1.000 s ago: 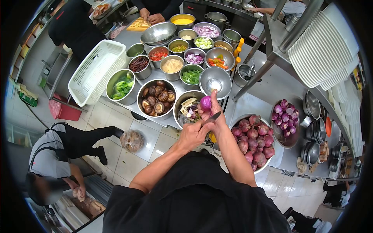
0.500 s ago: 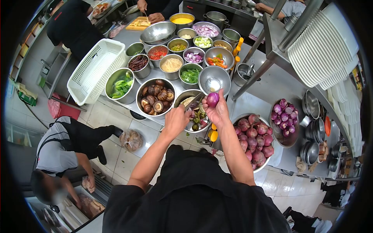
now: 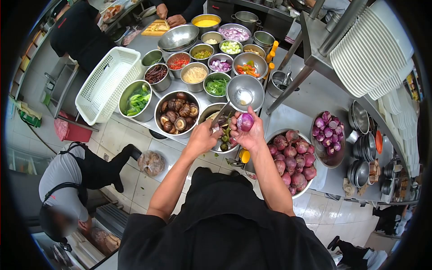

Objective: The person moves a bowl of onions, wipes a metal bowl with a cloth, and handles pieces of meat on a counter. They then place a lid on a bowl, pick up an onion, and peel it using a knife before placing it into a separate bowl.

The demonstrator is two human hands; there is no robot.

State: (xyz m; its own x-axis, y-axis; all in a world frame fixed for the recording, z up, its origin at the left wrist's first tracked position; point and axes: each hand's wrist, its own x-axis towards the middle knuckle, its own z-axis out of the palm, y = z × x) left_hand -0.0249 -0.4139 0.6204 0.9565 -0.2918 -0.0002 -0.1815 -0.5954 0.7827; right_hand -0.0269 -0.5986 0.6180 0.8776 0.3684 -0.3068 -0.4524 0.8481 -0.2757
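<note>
A metal counter (image 3: pixel 146 42) is crowded with bowls (image 3: pixel 236 93) in the upper centre; tiled floor (image 3: pixel 143 191) is seen at lower left. Near the centre, a purple onion (image 3: pixel 245 122) is grasped by the right hand (image 3: pixel 253 136), a knife (image 3: pixel 220 114) by the left hand (image 3: pixel 204 136).

The left hand (image 3: pixel 202 137) has since drawn apart from the right hand (image 3: pixel 252 134).

Bright light glints off floor tiles (image 3: pixel 325 217); bowed, black-rimmed edges seem soft.
</note>
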